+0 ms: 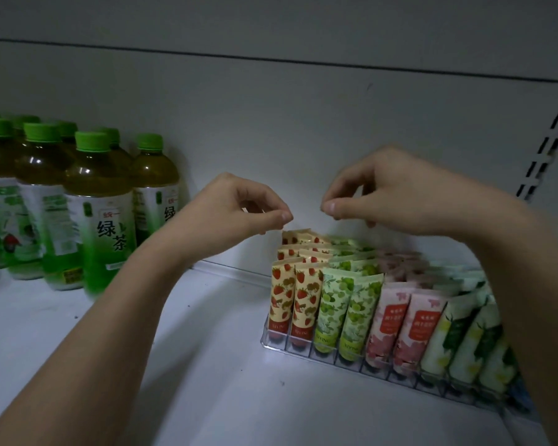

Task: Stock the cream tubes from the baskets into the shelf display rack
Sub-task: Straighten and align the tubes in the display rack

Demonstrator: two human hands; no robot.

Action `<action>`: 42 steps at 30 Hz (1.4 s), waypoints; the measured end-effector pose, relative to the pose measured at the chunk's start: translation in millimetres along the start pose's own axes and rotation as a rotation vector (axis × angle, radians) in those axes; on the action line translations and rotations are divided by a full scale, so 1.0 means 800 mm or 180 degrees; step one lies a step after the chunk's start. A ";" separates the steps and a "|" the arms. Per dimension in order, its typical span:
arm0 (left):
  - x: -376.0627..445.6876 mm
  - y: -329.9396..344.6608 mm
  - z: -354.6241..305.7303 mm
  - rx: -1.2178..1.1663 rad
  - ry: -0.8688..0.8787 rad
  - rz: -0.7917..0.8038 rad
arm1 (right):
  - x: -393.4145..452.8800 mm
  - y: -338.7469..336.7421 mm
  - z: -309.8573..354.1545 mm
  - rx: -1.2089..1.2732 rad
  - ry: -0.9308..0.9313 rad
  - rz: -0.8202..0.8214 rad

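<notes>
Colours and patterns on the white shelf [207, 381]

The clear plastic display rack [303, 347] holds cream-yellow tubes printed with red strawberries [279, 304], pale green tubes patterned with green grapes and leaves [331, 312], pink tubes with a red label panel and blossom print [388, 326], and white tubes marked with dark green leaves and yellow fruit [464, 339]. The amber-green tea bottles [97, 201] carry bright green caps and green-and-white labels. The back panel [271, 107] is plain grey-white.
</notes>
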State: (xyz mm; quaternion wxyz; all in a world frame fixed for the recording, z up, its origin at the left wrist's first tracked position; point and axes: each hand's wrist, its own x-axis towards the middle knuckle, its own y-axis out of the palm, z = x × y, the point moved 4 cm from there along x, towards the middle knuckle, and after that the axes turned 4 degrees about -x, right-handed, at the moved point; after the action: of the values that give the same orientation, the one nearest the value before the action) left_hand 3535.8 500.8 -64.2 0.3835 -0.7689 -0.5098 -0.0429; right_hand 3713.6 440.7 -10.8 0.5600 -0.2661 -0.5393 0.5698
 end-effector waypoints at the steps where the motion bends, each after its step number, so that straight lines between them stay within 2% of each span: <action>1: 0.001 0.001 0.001 0.0056 0.0002 0.0017 | 0.002 0.003 0.000 -0.0005 -0.0016 0.0017; 8: 0.002 0.008 0.012 0.0200 -0.0214 0.0454 | 0.007 0.047 -0.008 -0.0381 -0.0074 0.0627; 22: -0.002 0.013 0.013 -0.0025 -0.0286 0.0625 | 0.011 0.053 0.003 -0.0551 -0.0274 0.0650; 29: -0.002 0.013 0.010 0.0107 -0.0314 0.0704 | 0.011 0.053 0.002 -0.0569 -0.0233 0.0631; 34: -0.004 0.000 -0.001 0.0052 -0.0161 0.0429 | 0.007 0.038 0.005 -0.0276 -0.0255 0.0434; 39: -0.013 0.007 -0.009 -0.0017 -0.0297 0.1142 | 0.000 0.035 0.012 -0.0165 -0.0378 0.0751; 42: -0.012 0.014 -0.005 0.0128 -0.0304 0.1226 | 0.001 0.043 0.012 -0.0265 -0.0406 0.0934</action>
State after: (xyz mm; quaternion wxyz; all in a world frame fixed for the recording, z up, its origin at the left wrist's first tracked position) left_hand 3541.9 489.2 -71.8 0.3753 -0.8456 -0.3716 0.0779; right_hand 3692.8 445.5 -39.7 0.4240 -0.3283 -0.5523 0.6383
